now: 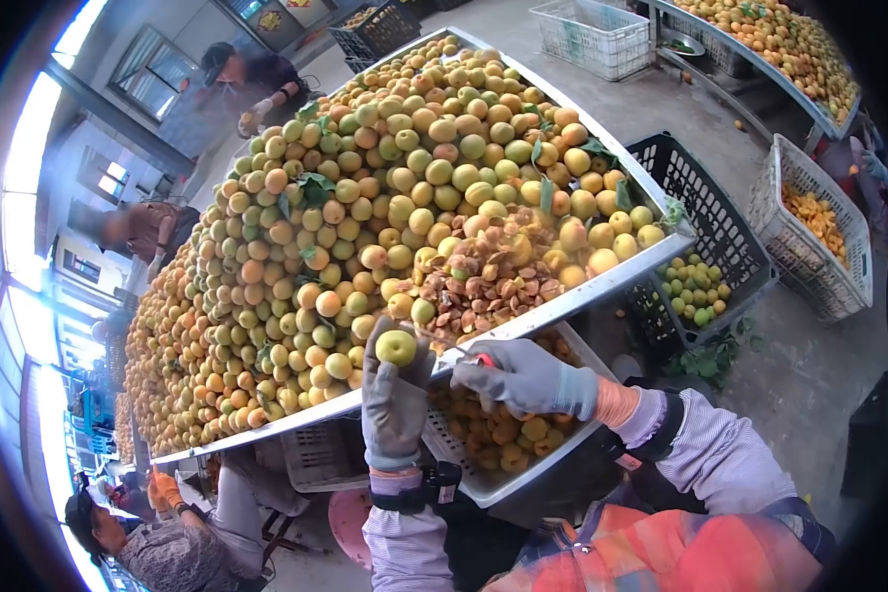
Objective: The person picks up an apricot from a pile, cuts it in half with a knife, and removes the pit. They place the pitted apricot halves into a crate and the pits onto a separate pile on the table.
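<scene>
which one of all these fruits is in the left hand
The yellow-green fruit, gripped between the thumb and fingers of the gloved left hand; the whole fruits around it lie loose in the heap.

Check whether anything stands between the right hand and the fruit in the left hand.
Nothing loose that I can see. Between the right hand and the fruit are only the red-handled tool in its grip and part of the left hand beside the fruit; the fruit's upper face looks unobstructed.
</scene>
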The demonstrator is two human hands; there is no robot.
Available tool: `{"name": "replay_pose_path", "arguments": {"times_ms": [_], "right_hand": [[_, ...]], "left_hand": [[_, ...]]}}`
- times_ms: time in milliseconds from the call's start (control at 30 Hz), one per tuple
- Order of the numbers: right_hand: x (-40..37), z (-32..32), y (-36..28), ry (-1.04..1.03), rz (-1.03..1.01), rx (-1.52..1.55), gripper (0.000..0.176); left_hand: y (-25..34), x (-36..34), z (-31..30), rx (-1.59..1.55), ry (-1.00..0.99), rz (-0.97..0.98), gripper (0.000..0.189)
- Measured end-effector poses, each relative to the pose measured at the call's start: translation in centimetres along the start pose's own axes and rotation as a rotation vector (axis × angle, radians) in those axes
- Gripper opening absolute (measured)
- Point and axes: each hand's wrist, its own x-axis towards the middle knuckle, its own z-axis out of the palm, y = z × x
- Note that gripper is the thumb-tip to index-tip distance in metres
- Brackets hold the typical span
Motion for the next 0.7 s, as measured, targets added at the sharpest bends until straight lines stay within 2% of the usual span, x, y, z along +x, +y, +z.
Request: {"name": "replay_pose_path", "arguments": {"times_ms": [67, 133, 267, 333, 367, 433, 533, 667, 700], "right_hand": [[-0.1, 0.1, 0.4, -0.004, -0.061, 0.020, 0.040], [0.6, -0.3, 1.8, -0.001, -0.147, -0.137, 0.043], [0.6, -0.6, 1.4, -0.001, -0.121, -0.242, 0.046], [0.6, -0.6, 1.3, -0.024, 0.038, -0.176, 0.043], [0.6, -0.5, 1.2, -0.025, 0.041, -0.176, 0.043], [0.7, -0.4, 1.1, 0.014, -0.068, -0.342, 0.053], [1.0, -0.5, 1.9, 0.030, -0.142, -0.391, 0.056], [0.9, -0.5, 2.2, 0.038, -0.112, -0.434, 0.056], [1.0, -0.5, 2.5, 0.055, -0.117, -0.466, 0.051]], "left_hand": [[-0.9, -0.3, 0.0, -0.010, -0.042, -0.049, 0.060], [-1.4, -0.4, 0.2, -0.001, -0.029, -0.083, 0.060], [-2.4, -0.4, 0.2, -0.028, -0.014, -0.142, 0.060], [-2.5, -0.5, 0.3, -0.004, -0.018, -0.138, 0.059], [-2.3, -0.6, 0.5, -0.004, -0.020, -0.141, 0.058], [-2.2, -0.7, 0.6, -0.004, -0.022, -0.145, 0.058], [-2.3, -0.9, 0.4, -0.005, -0.015, -0.156, 0.058], [-2.8, -1.0, -0.6, 0.077, -0.006, -0.145, 0.059], [-2.9, -1.0, -0.8, 0.079, -0.018, -0.152, 0.059]]}}
